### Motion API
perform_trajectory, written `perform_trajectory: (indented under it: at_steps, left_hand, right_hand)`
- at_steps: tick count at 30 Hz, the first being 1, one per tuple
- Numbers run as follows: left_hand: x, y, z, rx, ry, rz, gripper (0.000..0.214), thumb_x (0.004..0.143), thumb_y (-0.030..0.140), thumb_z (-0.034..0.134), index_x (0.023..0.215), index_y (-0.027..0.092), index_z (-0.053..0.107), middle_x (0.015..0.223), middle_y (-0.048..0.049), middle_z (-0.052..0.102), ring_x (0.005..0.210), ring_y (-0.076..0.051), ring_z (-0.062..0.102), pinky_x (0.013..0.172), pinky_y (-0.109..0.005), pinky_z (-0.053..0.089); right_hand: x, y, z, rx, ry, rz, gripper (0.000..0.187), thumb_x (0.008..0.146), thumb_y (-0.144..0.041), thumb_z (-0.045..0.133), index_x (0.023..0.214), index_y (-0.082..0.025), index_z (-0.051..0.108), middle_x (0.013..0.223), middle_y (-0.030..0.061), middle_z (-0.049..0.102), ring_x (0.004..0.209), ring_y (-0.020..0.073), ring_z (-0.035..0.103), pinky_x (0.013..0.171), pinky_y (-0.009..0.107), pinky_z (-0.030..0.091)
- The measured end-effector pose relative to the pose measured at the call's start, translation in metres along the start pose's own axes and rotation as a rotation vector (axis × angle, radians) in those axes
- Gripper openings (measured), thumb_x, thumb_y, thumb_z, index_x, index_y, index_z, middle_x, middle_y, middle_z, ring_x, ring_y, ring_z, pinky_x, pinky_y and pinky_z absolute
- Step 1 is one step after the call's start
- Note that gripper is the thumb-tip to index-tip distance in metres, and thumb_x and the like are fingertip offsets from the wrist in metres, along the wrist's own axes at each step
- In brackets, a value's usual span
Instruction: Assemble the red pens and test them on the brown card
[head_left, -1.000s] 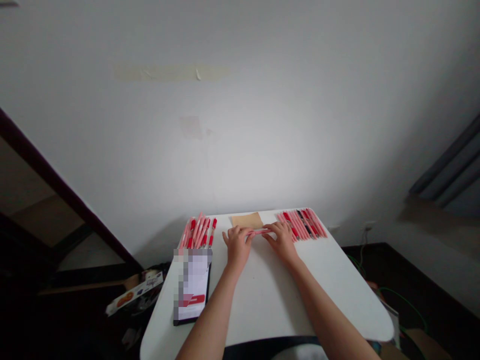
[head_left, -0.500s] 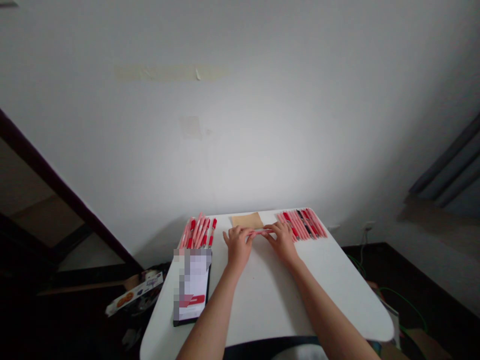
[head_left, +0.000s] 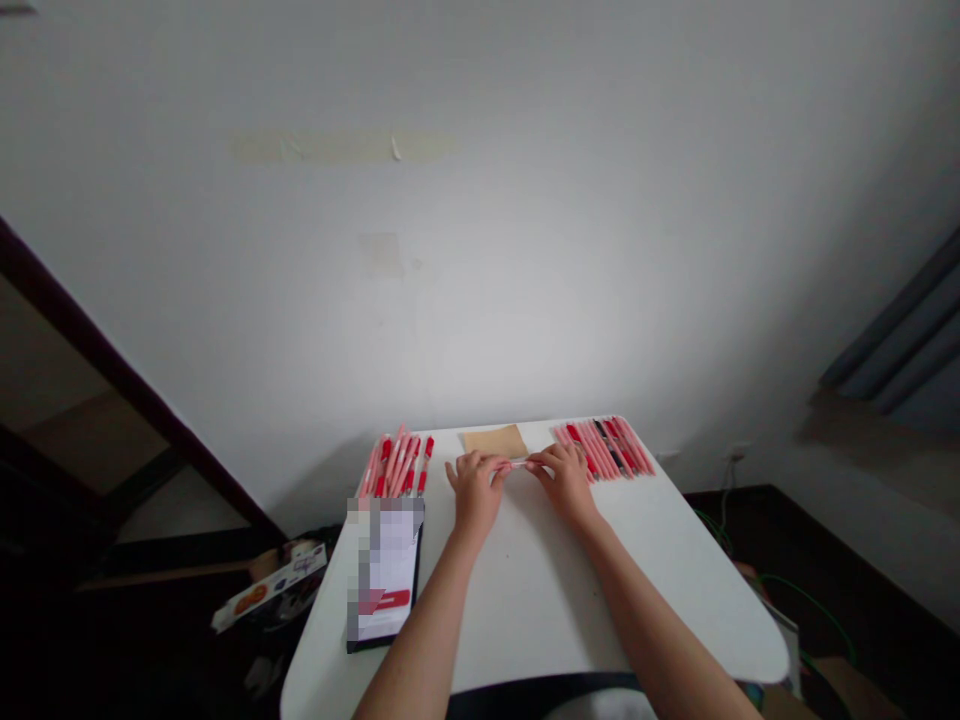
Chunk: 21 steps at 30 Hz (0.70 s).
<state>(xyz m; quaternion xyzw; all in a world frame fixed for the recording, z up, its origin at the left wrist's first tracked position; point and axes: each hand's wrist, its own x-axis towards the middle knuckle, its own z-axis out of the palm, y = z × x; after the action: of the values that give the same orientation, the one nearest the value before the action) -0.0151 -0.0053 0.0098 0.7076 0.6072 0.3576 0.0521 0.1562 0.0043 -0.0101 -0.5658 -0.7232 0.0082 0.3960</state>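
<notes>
Table [head_left: 540,590]: pen [head_left: 516,464] btwn hands, prob. held.

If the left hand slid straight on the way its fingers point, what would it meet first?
Probably the brown card. The left hand points away from the person toward the table's far edge, holding a pink pen together with the right hand. The card lies just beyond the fingertips; the wall is behind it. Depth is unclear.

A white table [head_left: 540,600] carries two rows of pink pens [head_left: 396,466] [head_left: 607,448], brown paper [head_left: 495,440] and a booklet [head_left: 384,575].
</notes>
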Motion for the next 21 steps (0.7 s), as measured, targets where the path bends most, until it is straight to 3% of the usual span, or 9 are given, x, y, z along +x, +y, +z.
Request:
perform_trajectory:
  at_steps: [8,14,21]
  left_hand:
    - [-0.0001,0.0012,0.0023,0.02,-0.009,-0.025,0.023,0.088,0.04,0.051,0.095,0.03,0.07,0.103,-0.0035,0.065,0.104,-0.022,0.05,0.106,-0.051,0.023]
    - [0.0003,0.0035,-0.0014,-0.001,-0.019,-0.026,0.02,0.088,0.036,0.053,0.094,0.029,0.07,0.101,-0.0036,0.065,0.102,-0.021,0.05,0.104,-0.049,0.027]
    - [0.0008,0.0007,-0.0015,-0.011,-0.004,-0.021,0.016,0.085,0.03,0.058,0.094,0.03,0.07,0.102,-0.0024,0.064,0.104,-0.021,0.049,0.106,-0.05,0.025]
  right_hand:
    - [0.0013,0.0077,0.0051,-0.002,0.038,-0.016,0.027,0.089,-0.044,0.054,0.108,-0.029,0.067,0.098,0.0052,0.065,0.099,0.0237,0.053,0.095,0.042,0.032]
    - [0.0002,0.0035,0.001,0.012,0.014,-0.029,0.021,0.09,-0.04,0.054,0.098,-0.03,0.069,0.092,0.0036,0.067,0.096,0.023,0.054,0.096,0.042,0.03]
    - [0.0006,0.0001,-0.0015,0.035,-0.017,-0.021,0.027,0.091,-0.046,0.05,0.095,-0.029,0.071,0.083,0.0036,0.068,0.092,0.0227,0.053,0.095,0.042,0.031]
